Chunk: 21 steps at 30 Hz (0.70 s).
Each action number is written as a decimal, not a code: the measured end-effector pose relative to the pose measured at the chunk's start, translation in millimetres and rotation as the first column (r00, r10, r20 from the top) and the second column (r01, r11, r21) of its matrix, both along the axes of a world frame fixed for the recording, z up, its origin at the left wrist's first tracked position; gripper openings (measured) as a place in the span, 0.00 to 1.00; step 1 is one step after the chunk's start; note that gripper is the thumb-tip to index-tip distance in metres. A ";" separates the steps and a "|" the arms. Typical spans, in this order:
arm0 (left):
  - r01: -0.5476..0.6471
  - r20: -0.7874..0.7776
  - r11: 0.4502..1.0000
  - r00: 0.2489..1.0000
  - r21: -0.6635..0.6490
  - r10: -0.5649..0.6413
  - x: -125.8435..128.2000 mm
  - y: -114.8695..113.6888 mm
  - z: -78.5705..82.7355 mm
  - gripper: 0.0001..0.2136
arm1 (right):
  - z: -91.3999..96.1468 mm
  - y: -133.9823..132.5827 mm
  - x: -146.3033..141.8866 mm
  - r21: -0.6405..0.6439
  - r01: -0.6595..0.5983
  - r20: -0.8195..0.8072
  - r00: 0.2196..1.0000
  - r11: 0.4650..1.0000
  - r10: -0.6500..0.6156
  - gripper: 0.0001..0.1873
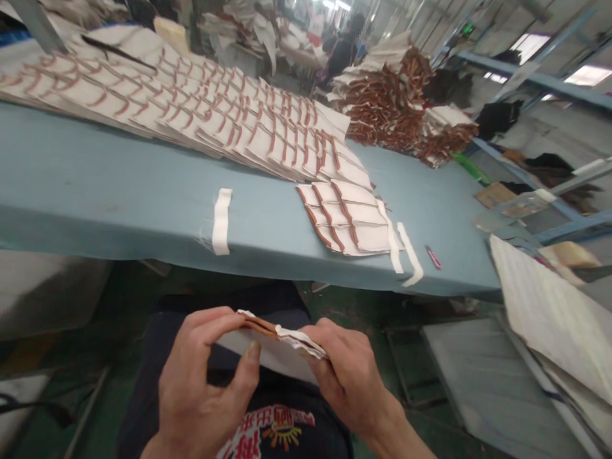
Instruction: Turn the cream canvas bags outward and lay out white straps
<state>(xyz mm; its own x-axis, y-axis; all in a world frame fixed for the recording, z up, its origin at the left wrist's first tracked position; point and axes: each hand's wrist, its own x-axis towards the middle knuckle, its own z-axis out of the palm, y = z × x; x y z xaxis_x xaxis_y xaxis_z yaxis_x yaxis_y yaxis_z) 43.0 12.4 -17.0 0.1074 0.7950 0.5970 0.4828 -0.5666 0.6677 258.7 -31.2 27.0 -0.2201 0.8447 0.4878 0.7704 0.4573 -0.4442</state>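
Above my lap, a folded white fabric piece with brown trim on its upper edge is held between my two hands. My left hand has its fingers at the far side of the left end and its thumb on the near face. At the right end, my right hand pinches the bunched white layers between thumb and fingers. Beyond them, a small stack of similar brown-trimmed pieces lies near the front edge of the blue-covered table.
Overlapping rows of brown-trimmed white pieces spread across the table. A tall heap of brown and white material stands behind. White strips and a small pink-handled tool lie near the front. Boards lean at right.
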 end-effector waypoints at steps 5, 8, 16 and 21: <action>0.070 0.033 0.997 0.997 -0.039 -0.069 -8.0 -2.5 -3.4 0.08 | 2.1 3.7 -8.9 -0.018 -0.005 0.029 1.000 1.000 0.006 0.29; 0.123 0.038 0.967 0.992 -0.225 -0.117 -10.4 -4.4 1.6 0.06 | -4.4 9.7 -14.8 -0.016 -0.030 0.061 0.998 0.999 0.031 0.28; 0.255 0.154 0.683 0.966 -0.685 -0.206 -40.5 2.3 32.0 0.13 | -25.3 18.1 -34.2 -0.277 -0.228 -0.173 0.967 0.933 0.185 0.19; 0.272 0.204 0.608 0.962 -0.746 -0.181 -62.0 -9.0 24.1 0.10 | -9.2 27.5 -56.1 -0.621 -0.381 -0.576 0.815 0.685 -0.068 0.16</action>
<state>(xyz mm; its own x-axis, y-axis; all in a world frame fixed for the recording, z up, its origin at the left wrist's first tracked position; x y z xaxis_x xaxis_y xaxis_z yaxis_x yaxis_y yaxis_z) -18.9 3.4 7.1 0.3263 0.9254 -0.1926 0.3173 0.0847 0.9445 202.5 -3.6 17.8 -0.2883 0.9475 -0.1380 0.2591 -0.0615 -0.9639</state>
